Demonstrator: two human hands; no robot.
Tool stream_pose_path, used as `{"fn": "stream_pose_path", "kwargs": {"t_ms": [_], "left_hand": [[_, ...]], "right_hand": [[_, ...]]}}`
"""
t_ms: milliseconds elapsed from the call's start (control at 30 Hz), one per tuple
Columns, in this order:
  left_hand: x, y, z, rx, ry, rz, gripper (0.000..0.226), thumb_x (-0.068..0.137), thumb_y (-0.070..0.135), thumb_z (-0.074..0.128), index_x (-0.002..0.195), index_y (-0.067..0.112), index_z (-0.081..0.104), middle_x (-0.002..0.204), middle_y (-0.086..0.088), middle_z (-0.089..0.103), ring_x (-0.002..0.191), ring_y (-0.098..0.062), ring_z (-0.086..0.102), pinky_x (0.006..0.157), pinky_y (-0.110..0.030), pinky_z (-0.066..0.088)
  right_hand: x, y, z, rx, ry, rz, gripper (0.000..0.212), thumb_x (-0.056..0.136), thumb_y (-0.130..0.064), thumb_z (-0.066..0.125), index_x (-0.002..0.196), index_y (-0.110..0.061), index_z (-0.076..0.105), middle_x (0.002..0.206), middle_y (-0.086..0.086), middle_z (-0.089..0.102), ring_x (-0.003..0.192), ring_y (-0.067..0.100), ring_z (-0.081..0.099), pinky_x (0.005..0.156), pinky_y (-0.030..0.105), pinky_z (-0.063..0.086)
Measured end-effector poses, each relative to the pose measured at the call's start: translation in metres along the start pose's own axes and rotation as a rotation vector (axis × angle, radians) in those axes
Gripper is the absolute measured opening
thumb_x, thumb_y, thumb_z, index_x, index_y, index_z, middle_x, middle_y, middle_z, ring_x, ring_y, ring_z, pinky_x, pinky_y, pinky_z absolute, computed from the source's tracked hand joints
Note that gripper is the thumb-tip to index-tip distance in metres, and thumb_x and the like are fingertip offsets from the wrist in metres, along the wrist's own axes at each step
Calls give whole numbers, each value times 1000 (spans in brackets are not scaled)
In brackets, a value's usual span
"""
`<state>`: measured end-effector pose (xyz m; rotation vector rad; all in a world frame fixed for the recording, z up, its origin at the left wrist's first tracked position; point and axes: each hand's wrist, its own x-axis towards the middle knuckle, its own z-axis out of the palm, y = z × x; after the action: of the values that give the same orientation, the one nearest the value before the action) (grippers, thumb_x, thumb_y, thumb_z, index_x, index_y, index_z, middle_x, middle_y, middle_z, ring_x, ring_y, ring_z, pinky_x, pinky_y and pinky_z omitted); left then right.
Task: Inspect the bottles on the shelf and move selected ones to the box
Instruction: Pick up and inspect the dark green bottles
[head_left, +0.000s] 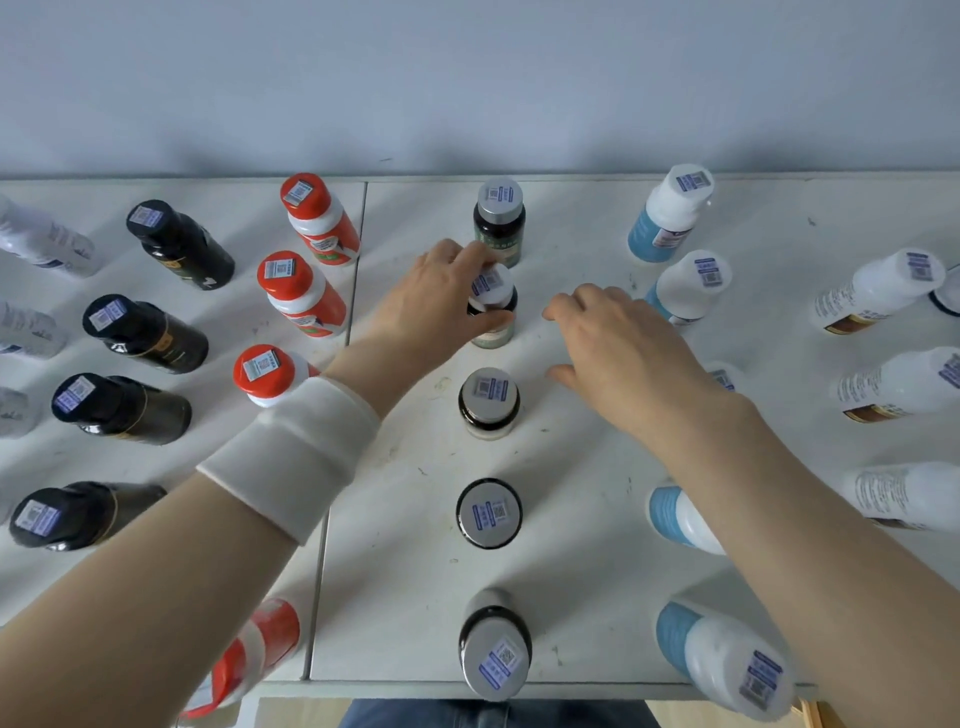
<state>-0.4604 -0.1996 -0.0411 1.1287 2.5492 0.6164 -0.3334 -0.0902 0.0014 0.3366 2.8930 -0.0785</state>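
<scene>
Rows of bottles stand on a white shelf (405, 571), each with a code sticker on its cap. In the middle column of dark, silver-capped bottles, my left hand (436, 301) grips the second bottle from the back (493, 301), thumb in front and fingers behind its neck. A white band wraps that wrist. My right hand (618, 348) hovers just right of it with relaxed fingers, holding nothing. Another dark silver-capped bottle (500, 218) stands behind the gripped one and a third (488, 402) in front. No box is in view.
Red-capped bottles (301, 291) and black bottles (145, 332) fill the left; white-and-blue bottles (685, 286) and white bottles (878, 291) fill the right. A wall closes the back. The shelf's front edge (519, 691) runs near my body.
</scene>
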Motion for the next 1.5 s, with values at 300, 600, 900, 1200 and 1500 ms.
{"fn": "stream_pose_path", "kwargs": {"t_ms": [300,600,900,1200,1500], "left_hand": [[-42,9,-38,-1081,18,-94,32,76,13,69,104,21,57,104,3,63,96,-15,61,89,-35,51],[-74,14,-40,-1110,51,-115,30,87,31,53,114,19,49,102,-3,61,93,-15,67,78,-30,56],[-91,13,-43,-1161,-2,51,37,81,39,64,112,23,51,115,7,63,109,-15,60,91,-38,52],[-95,12,-46,-1218,70,130,26,80,23,70,104,23,60,116,5,64,115,-21,57,97,-49,47],[-104,20,-34,-1417,52,-15,39,85,10,52,124,16,49,125,0,60,118,-18,56,94,-34,50]], "right_hand": [[4,4,2,1330,33,278,38,92,-42,44,122,-19,45,113,2,60,83,20,67,72,33,54],[-21,-6,9,1689,60,-12,47,72,-10,64,108,-33,45,109,0,58,89,17,64,90,38,52],[-39,-11,7,1800,77,9,36,75,-15,65,108,-19,51,107,7,56,84,17,66,81,33,55],[-51,-11,9,1914,120,6,72,54,-49,82,113,-19,53,114,8,60,99,18,64,84,34,54],[-58,-18,1,1866,251,85,62,46,-50,84,94,-18,60,84,-8,71,76,9,67,66,22,54]]}}
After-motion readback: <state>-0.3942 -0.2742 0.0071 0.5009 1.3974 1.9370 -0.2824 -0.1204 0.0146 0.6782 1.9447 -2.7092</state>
